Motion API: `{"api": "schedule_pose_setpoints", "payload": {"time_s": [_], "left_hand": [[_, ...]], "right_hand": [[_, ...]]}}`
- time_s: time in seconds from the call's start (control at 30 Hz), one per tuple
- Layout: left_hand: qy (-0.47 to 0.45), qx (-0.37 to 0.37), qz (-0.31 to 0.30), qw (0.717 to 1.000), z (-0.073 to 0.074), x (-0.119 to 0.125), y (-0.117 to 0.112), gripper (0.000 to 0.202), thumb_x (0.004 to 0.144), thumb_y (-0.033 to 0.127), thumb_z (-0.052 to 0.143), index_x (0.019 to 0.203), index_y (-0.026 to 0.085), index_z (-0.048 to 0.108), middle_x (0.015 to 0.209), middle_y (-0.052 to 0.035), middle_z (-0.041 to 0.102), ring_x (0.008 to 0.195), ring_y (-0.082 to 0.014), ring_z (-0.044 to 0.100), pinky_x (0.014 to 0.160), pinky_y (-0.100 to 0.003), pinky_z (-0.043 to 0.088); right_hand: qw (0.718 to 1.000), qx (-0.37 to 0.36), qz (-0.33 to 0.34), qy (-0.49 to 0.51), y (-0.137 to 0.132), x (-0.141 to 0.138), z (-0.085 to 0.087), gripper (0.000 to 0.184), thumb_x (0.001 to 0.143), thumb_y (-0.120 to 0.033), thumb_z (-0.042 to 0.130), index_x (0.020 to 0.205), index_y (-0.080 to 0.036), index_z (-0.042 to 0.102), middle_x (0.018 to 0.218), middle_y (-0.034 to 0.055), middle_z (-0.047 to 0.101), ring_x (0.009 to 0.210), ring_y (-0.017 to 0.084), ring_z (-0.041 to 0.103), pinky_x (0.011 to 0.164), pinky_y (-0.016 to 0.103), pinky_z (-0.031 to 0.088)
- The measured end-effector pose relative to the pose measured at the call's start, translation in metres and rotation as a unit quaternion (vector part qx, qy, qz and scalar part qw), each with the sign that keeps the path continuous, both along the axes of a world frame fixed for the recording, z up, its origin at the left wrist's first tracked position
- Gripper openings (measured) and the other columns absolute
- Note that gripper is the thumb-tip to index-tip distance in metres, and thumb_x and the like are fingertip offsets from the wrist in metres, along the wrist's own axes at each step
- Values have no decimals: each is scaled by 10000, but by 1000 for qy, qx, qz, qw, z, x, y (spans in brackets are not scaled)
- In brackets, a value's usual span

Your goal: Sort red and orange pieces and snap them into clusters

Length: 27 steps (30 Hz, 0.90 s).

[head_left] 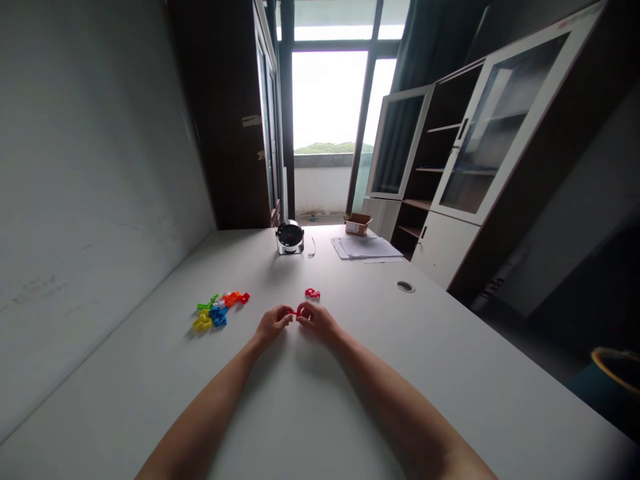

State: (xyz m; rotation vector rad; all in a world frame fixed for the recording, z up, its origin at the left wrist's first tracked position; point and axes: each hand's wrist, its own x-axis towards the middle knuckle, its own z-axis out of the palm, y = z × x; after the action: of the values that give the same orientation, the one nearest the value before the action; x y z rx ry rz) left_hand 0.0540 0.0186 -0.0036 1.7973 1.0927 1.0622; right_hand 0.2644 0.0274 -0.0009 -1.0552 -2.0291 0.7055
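My left hand (273, 325) and my right hand (317, 321) meet above the white table (310, 400), pinching a small red plastic piece (295, 312) between their fingertips. Most of that piece is hidden by my fingers. A second red piece (313, 293) lies on the table just beyond my right hand, not touching it. Left of my left hand sits a loose heap of interlocking plastic pieces (219, 310) in yellow, green, blue, orange and red.
A small black and silver fan (290, 238) with a thin wire beside it, a stack of papers (364, 248) and an open cardboard box (358, 225) stand at the table's far end. A grommet hole (405, 287) is set at the right. A wall runs along the left side.
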Motion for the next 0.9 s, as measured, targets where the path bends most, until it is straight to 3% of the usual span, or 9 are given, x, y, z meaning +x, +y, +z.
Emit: {"api": "schedule_pose_setpoints", "payload": {"time_s": [0.37, 0.63, 0.9], "left_hand": [[29, 4, 13, 999, 4, -2, -1, 330, 879, 473, 569, 936, 181, 711, 826, -50, 729, 740, -173, 659, 688, -269, 487], [45, 1, 29, 999, 9, -1, -4, 326, 867, 469, 559, 911, 184, 711, 807, -44, 724, 743, -178, 653, 689, -269, 490], [5, -2, 30, 1000, -2, 0, 0, 311, 831, 406, 632, 1048, 191, 688, 861, -47, 726, 740, -163, 645, 689, -267, 495]], "right_hand": [[1000, -9, 1, 14, 0, -3, -1, 339, 782, -271, 691, 1107, -221, 609, 817, 3, 703, 650, 118, 597, 628, 233, 459], [1000, -6, -13, 2, 0, -2, -2, 266, 787, -308, 695, 1031, -216, 639, 754, -7, 680, 636, 120, 585, 621, 235, 447], [1000, -7, -8, 0, 2, -1, -5, 252, 805, -298, 674, 1043, -222, 635, 765, -14, 682, 629, 115, 570, 623, 234, 434]]}}
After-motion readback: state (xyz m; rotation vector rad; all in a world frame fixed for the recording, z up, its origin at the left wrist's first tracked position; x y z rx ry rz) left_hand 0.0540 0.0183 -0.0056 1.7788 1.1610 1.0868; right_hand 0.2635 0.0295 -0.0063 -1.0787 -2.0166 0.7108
